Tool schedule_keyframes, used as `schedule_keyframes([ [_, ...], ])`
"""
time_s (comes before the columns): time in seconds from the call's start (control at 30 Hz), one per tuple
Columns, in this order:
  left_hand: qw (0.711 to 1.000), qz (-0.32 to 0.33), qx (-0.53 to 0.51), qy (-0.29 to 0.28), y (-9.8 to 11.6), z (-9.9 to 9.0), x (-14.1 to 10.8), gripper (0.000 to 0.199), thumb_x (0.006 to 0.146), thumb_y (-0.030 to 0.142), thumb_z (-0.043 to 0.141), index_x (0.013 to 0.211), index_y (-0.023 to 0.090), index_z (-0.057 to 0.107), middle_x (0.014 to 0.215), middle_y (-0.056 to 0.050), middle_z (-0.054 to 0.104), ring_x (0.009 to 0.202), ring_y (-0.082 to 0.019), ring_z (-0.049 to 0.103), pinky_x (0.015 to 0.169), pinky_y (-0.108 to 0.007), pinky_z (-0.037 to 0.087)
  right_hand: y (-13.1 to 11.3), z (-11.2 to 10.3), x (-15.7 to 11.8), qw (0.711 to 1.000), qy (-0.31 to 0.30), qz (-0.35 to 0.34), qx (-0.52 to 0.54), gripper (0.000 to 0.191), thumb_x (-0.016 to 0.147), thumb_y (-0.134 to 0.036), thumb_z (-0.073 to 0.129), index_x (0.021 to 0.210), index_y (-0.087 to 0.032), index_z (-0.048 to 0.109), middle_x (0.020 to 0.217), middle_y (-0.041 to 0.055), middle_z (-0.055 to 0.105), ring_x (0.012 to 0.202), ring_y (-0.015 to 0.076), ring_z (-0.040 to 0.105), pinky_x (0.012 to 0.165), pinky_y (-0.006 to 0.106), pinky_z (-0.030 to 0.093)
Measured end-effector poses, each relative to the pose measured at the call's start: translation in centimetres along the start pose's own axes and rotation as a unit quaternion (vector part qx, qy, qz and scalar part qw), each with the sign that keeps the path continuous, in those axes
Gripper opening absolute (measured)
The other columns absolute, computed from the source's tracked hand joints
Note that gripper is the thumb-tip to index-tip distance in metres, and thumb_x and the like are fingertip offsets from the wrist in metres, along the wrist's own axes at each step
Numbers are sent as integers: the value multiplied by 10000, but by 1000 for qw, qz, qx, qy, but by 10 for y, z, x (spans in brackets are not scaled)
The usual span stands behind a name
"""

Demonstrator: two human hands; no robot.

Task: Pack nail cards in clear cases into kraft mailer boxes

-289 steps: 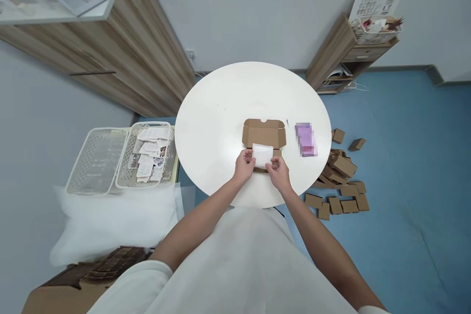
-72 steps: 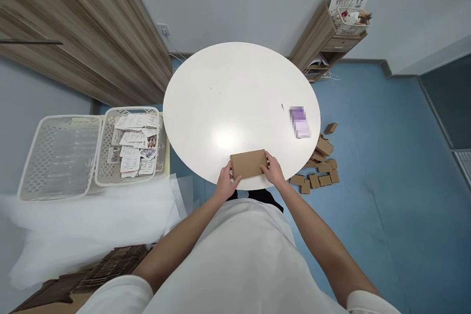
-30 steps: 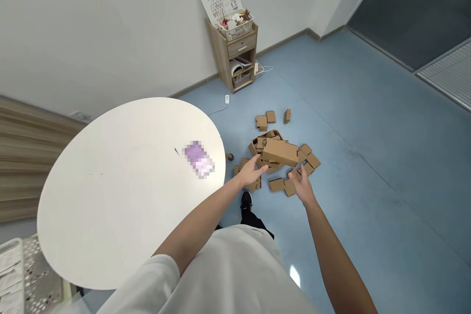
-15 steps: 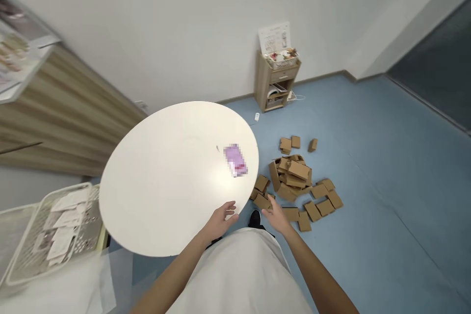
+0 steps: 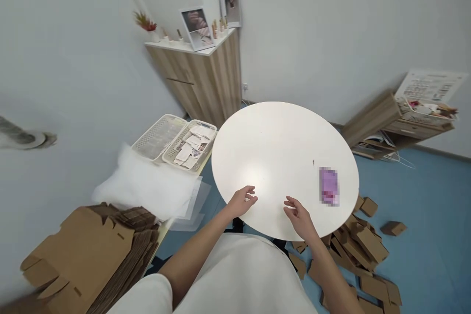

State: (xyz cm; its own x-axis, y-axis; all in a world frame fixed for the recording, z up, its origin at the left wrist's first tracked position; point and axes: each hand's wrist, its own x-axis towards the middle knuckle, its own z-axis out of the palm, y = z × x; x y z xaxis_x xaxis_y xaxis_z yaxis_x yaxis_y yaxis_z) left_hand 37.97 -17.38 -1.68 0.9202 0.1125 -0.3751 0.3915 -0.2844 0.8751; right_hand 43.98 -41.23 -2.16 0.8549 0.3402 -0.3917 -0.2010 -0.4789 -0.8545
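My left hand (image 5: 242,201) hovers over the near edge of a white round table (image 5: 279,132), its fingers apart and nothing between them. To its right, my right hand (image 5: 299,217) is also above the tabletop, fingers spread and holding nothing. A purple, pixel-blurred item (image 5: 329,186) lies on the table beyond and to the right of my right hand. Close to that item is a tiny dark object (image 5: 313,162), too small to name.
At left stand a stack of flat cardboard box blanks (image 5: 99,250), white translucent sheets (image 5: 147,181) and a basket of paper cards (image 5: 189,147). Folded cardboard boxes (image 5: 362,250) lie on the floor at right. A wooden cabinet (image 5: 198,76) and a small shelf unit (image 5: 375,117) stand behind.
My view has swung left, bringing the cardboard stack and cabinet top into sight. My right hand, earlier over the floor beside the table, is now above the tabletop. Both hands stay without anything.
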Motion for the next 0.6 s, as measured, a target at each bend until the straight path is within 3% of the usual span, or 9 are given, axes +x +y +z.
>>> schedule_keyframes([
  [0.13, 998, -18, -15, 49, -21, -42, -11, 476, 769, 415, 511, 1180, 180, 461, 1132, -97, 556, 951, -183, 566, 801, -305, 453, -26, 41, 14, 997, -65, -16, -38, 434, 744, -411, 508, 1142, -236, 502, 1097, 75, 593, 848, 178, 606, 796, 354, 472],
  [0.27, 994, -45, -36, 92, -37, -69, -24, 485, 770, 404, 514, 1186, 163, 455, 1136, -111, 553, 956, -189, 563, 806, -307, 456, -47, 64, 23, 990, -116, -22, -77, 416, 762, -408, 490, 1145, -244, 495, 1119, 66, 579, 874, 173, 599, 818, 354, 462],
  [0.4, 988, -95, -48, 113, -44, -76, -40, 533, 767, 441, 511, 1212, 159, 434, 1176, -129, 526, 990, -202, 548, 817, -309, 450, -55, 72, 30, 983, -157, -36, -90, 405, 768, -414, 486, 1142, -260, 499, 1118, 58, 581, 881, 174, 598, 823, 362, 461],
  [0.6, 981, -141, -37, 129, -47, -77, -75, 572, 756, 504, 496, 1233, 198, 425, 1216, -111, 506, 1016, -223, 533, 810, -327, 453, -42, 90, 53, 975, -204, -38, -77, 400, 738, -412, 520, 1097, -236, 537, 1049, 67, 619, 844, 187, 614, 799, 366, 477],
])
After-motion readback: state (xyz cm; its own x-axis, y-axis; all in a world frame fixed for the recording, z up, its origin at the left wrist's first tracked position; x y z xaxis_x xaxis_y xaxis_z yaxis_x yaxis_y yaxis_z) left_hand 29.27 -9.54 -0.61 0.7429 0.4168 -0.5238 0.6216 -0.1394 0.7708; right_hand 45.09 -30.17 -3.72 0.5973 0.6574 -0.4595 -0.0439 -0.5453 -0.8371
